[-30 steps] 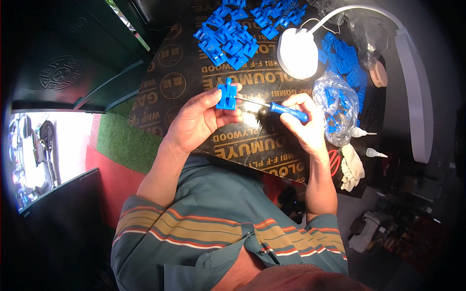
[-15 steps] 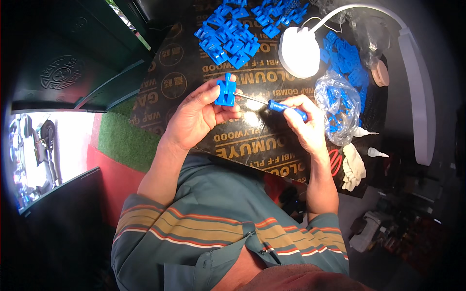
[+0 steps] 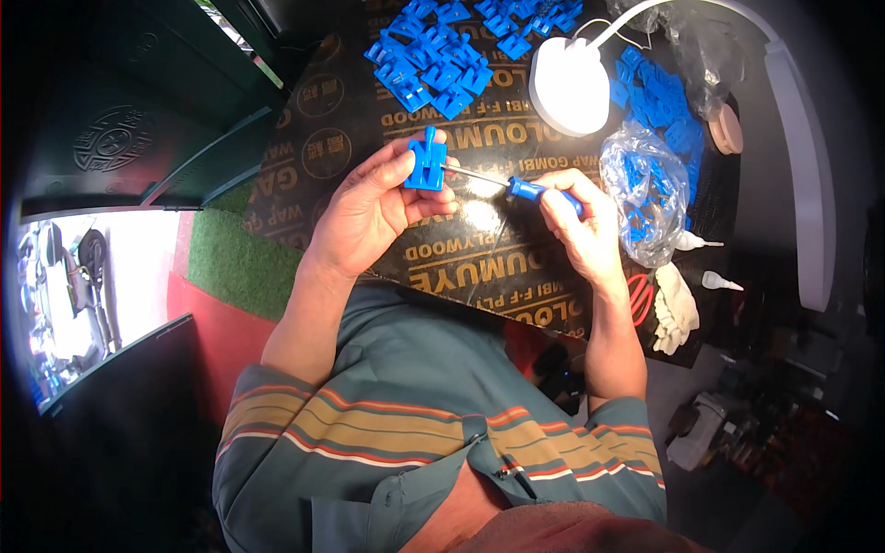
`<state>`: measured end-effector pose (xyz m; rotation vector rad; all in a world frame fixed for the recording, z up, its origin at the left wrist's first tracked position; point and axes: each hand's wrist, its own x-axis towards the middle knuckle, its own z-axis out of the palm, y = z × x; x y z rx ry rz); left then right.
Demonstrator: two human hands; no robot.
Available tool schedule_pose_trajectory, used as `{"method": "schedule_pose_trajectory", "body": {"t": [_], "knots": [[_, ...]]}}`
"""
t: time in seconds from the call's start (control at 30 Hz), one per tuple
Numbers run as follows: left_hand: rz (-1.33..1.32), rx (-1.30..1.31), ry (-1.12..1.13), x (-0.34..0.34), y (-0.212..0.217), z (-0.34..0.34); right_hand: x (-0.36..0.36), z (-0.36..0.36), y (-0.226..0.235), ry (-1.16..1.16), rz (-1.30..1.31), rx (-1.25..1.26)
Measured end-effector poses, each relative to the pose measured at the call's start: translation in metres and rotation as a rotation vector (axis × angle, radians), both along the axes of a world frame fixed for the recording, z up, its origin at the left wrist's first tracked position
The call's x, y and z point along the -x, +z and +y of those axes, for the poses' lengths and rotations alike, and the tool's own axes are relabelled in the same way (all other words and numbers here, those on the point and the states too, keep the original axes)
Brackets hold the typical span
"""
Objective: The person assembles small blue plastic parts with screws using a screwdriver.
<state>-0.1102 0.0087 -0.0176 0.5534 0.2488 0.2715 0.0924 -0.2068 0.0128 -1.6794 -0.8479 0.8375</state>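
A small blue plastic part (image 3: 425,168), with a knob-like piece standing up at its top, is pinched in the fingers of my left hand (image 3: 364,207) above the table. My right hand (image 3: 587,228) is closed round the blue handle of a screwdriver (image 3: 522,188). The metal shaft points left, and its tip meets the right side of the blue part. Where exactly the tip sits is too small to make out. Fingers of my left hand lie behind the part and are partly hidden by it.
Loose blue parts (image 3: 429,60) lie in a heap at the back of the dark plywood table (image 3: 442,267). A white lamp (image 3: 570,88) stands behind my right hand. On the right are a clear bag (image 3: 643,194) of blue pieces, red-handled scissors (image 3: 640,297), a pale glove (image 3: 676,311) and a small nozzle bottle (image 3: 721,281).
The view has shifted slightly, so the table's things sit a little higher. Both hands keep their hold, and the screwdriver tip stays at the blue part.
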Motion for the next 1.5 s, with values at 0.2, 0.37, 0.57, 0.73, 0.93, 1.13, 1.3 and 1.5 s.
{"method": "schedule_pose_trajectory", "body": {"t": [0.2, 0.37, 0.57, 0.73, 0.93, 1.13, 1.3, 1.5], "knots": [[0.002, 0.002, 0.003, 0.0, -0.002, -0.001, 0.011, 0.008, 0.008, -0.044, -0.059, -0.106], [-0.017, 0.002, 0.0, 0.001, -0.004, -0.001, 0.007, 0.005, 0.005, -0.024, -0.098, -0.133], [-0.038, 0.063, 0.022, 0.002, -0.004, -0.002, 0.005, 0.004, 0.006, -0.022, 0.062, 0.041], [-0.01, -0.024, 0.013, 0.001, -0.004, -0.003, 0.016, 0.011, 0.012, -0.097, 0.004, -0.133], [0.001, -0.027, 0.019, 0.002, -0.001, -0.003, 0.001, 0.002, 0.0, -0.02, 0.097, 0.034], [0.015, -0.029, 0.044, 0.0, 0.003, -0.005, 0.011, 0.009, 0.006, -0.044, -0.033, -0.14], [0.027, -0.038, 0.042, 0.001, 0.002, -0.005, 0.004, 0.002, 0.006, -0.034, 0.067, 0.042], [0.044, -0.067, 0.039, -0.001, 0.002, -0.006, 0.015, 0.011, 0.007, -0.124, -0.014, -0.166]]}}
